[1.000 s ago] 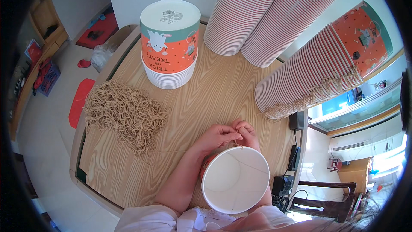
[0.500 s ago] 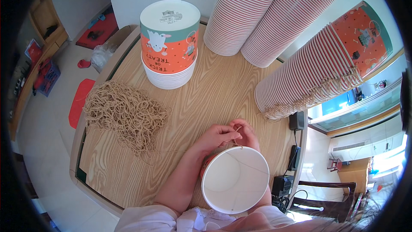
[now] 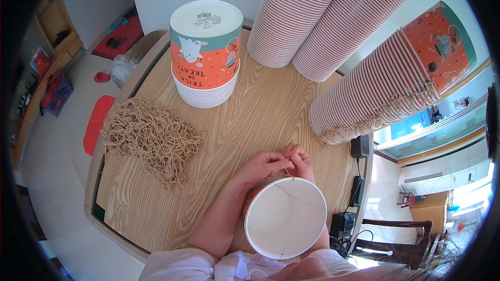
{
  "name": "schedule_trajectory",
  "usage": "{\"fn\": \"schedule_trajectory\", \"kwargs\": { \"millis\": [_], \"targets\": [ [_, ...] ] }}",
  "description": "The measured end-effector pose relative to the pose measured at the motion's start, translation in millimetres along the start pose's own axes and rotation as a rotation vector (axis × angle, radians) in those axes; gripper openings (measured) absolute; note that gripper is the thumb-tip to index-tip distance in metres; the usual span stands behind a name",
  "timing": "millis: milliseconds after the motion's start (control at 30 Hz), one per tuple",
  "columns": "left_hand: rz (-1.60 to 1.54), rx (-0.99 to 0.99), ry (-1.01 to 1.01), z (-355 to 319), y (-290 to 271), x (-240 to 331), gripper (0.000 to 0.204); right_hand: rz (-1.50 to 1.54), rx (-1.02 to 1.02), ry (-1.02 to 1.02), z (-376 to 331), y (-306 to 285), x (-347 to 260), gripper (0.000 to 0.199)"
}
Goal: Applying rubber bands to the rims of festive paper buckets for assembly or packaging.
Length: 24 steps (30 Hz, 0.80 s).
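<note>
The wooden worktop (image 3: 250, 119) spreads out beyond both hands. Far ahead of them lean tall stacks of paper buckets (image 3: 333, 36); ahead to the left lies a heap of tan string (image 3: 151, 138). Just below the hands sits an open white paper bucket (image 3: 285, 217), its rim touching them. The left hand (image 3: 263, 165) and right hand (image 3: 299, 160) meet, fingertips pinched together on a thin string (image 3: 288, 170) at the rim.

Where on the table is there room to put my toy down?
Bare wood lies mid-table, between the string pile, the short cup stack and the tall stacks. Another patch sits at the near left corner. It is crowded by the hands and the open cup.
</note>
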<state>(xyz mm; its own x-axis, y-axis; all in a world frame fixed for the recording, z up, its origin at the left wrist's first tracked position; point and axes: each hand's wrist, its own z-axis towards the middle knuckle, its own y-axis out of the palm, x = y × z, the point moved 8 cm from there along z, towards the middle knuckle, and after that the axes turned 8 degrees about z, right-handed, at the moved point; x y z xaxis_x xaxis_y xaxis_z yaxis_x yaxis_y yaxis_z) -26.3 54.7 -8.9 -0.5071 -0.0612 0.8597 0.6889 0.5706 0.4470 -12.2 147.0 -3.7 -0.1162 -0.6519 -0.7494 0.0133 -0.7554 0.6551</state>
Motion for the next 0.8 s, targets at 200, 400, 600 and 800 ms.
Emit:
{"fn": "schedule_trajectory", "kwargs": {
  "millis": [200,400,600,800],
  "targets": [
    [-0.206,-0.071,0.266,-8,-25,18,0.016,0.086,-0.072,-0.063,5,4,-2,0.025],
    [0.355,-0.21,0.393,-24,0,40,0.015,0.126,0.087,-0.04,-1,-6,-2,0.02],
    [0.323,-0.165,0.33,-21,2,40,0.021,0.076,0.028,0.099,-4,6,2,0.018],
    [-0.152,-0.115,0.24,-18,1,36,0.011,0.065,0.154,0.142,-4,-8,10,0.016]
  ]
}}
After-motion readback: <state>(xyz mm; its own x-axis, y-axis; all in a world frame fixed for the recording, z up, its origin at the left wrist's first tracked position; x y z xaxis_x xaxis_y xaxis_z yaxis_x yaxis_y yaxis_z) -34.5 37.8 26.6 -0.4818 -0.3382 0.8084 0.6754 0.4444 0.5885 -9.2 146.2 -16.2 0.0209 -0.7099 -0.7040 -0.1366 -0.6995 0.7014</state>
